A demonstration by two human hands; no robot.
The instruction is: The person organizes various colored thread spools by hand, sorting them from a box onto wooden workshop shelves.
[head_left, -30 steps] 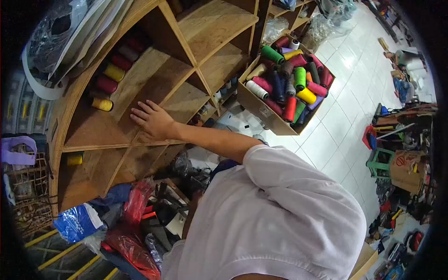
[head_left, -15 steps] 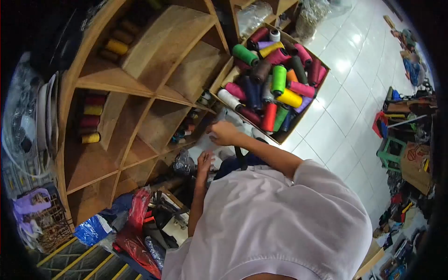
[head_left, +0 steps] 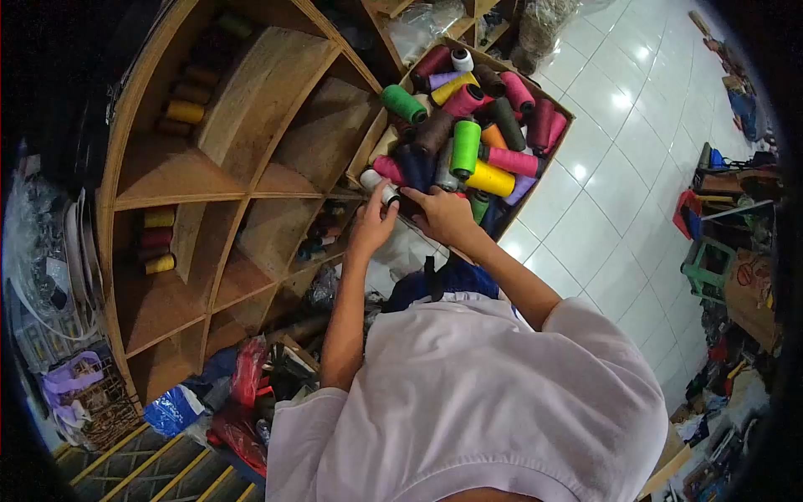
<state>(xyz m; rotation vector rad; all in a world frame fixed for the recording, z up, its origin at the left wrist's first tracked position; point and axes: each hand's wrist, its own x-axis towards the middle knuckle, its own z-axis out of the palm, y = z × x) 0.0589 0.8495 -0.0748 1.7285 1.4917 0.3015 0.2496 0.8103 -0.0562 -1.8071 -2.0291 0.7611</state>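
Observation:
Several cone-shaped thread spools fill a cardboard box [head_left: 548, 165] in front of me, lying at mixed angles. My left hand [head_left: 373, 224] has its fingers closed around a white spool [head_left: 391, 194] at the box's near left corner. Just to the right, my right hand [head_left: 445, 216] reaches over the near edge with its index finger stretched toward that spool's dark end. It partly covers the red spool beneath it. Close by lie a bright green spool [head_left: 466, 149], a yellow spool [head_left: 490, 178] and a pink spool [head_left: 389, 170].
A wooden shelf unit [head_left: 180, 199] with square compartments stands at the left, some holding spools. White floor tiles [head_left: 602, 197] stretch to the right. A green stool [head_left: 707, 268] and piled goods are at the far right. Red plastic wrapping [head_left: 244, 376] lies lower left.
Both hands have moved forward to the box's near left corner. The left hand has taken hold of the white spool. The right hand now covers part of the red spool.

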